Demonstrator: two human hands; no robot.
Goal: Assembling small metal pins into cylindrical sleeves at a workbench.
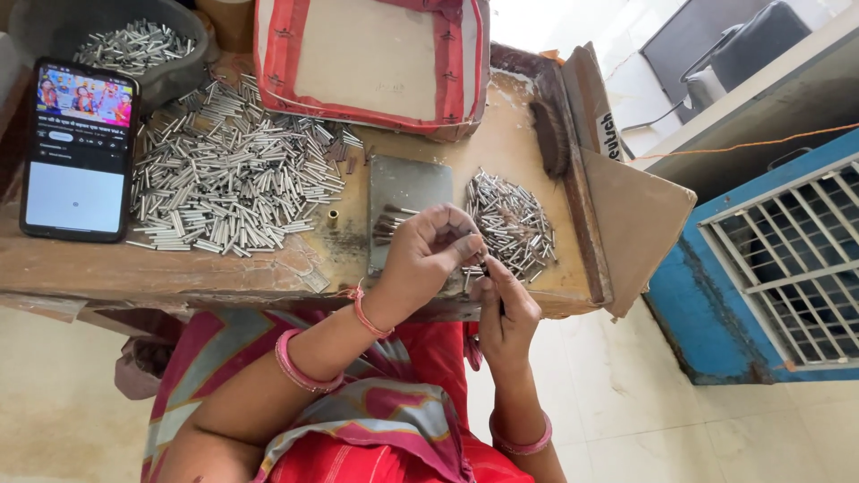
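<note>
Head view: left hand [428, 259] & right hand [506, 309] pinch a small dark metal pin [484, 265] betw. fingertips, mid-assembly; next needs fine alignment w/ short silver metal tubes [512, 219].

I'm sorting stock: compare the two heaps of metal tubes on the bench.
The left heap is far bigger and spreads wide beside the phone; the right heap is small and lies close to the hands. The left heap's tubes look longer. Both are loose, shiny and unsorted.

On the desk [268, 273] I log: phone [78, 149] at left, large tube heap [234, 179] right of it, metal plate [407, 192] centre, small tube pile [512, 224] further right, bowl [116, 40] behind the phone.
</note>
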